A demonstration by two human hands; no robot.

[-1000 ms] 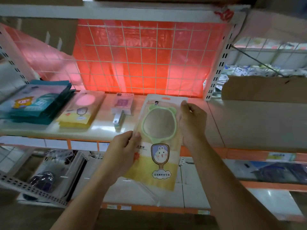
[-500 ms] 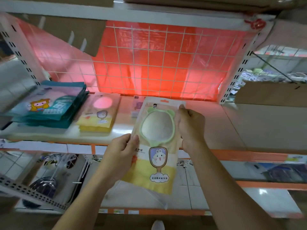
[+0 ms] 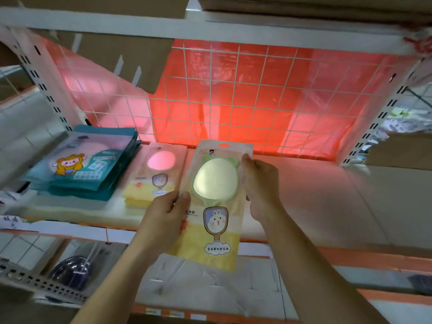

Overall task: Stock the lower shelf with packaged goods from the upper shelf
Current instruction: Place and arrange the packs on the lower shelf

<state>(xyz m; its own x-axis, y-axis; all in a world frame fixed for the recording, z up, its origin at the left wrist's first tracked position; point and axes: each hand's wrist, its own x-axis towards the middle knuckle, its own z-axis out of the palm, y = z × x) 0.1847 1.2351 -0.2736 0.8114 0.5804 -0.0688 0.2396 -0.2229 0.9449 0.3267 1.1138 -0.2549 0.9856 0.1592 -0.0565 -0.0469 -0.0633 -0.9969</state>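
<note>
A stack of teal packets (image 3: 79,169) lies at the left of the upper shelf (image 3: 327,202), a pink mirror pack (image 3: 156,176) beside it. The left hand (image 3: 164,212) pinches the green hand-mirror pack (image 3: 211,204) by its left edge; the right hand (image 3: 261,183) grips its right edge, holding it over the shelf's front.

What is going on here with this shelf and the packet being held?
A person is holding a packaged green hand mirror with both hands: the left hand grips its left edge and the right hand its upper right edge. The packet is at the front of the upper shelf, with its lower end hanging past the edge above the lower shelf. A pile of similar mirror packets and a stack of teal packets lie on the upper shelf to the left.
</note>
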